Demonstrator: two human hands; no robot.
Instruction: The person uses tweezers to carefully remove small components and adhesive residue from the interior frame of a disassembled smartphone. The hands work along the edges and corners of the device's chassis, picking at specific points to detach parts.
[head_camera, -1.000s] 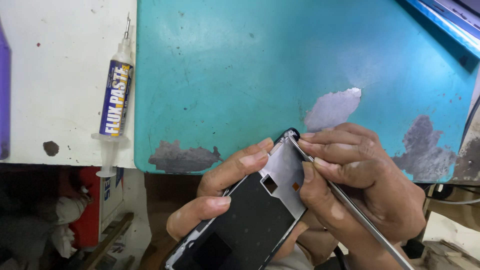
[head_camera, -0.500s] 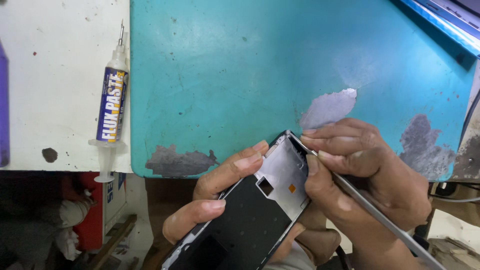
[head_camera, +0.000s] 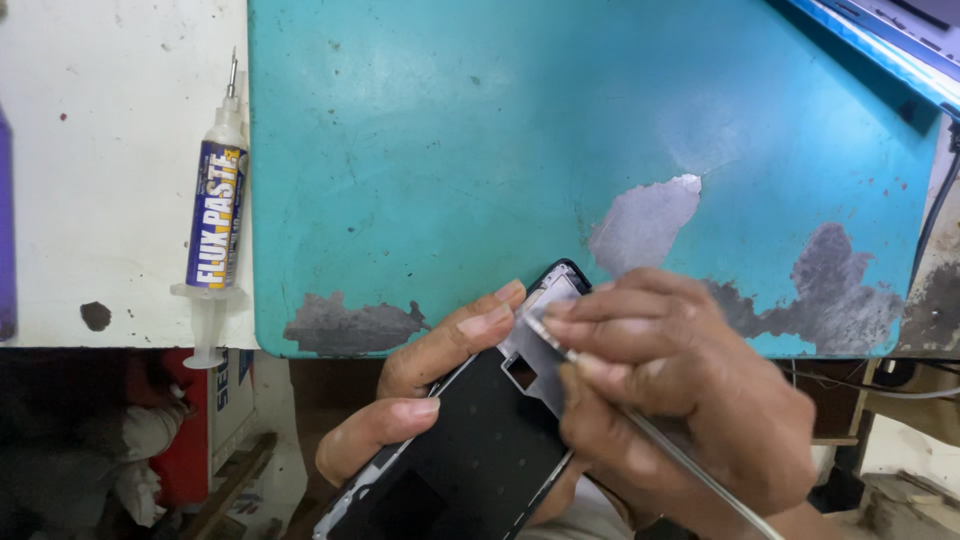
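Left hand (head_camera: 430, 395) gripping black opened phone frame (head_camera: 480, 440) off the desk's near edge, steadying it; right hand (head_camera: 670, 400) pinching thin metal tool (head_camera: 640, 425) against its top.

My right hand (head_camera: 680, 400) has slid left over the top of the phone frame (head_camera: 480, 440), its fingers now covering the upper right corner that showed before. The thin metal tool (head_camera: 650, 430) tip has moved inward onto the grey upper plate. Left hand (head_camera: 430, 390) fingertips crept slightly up the frame edge.
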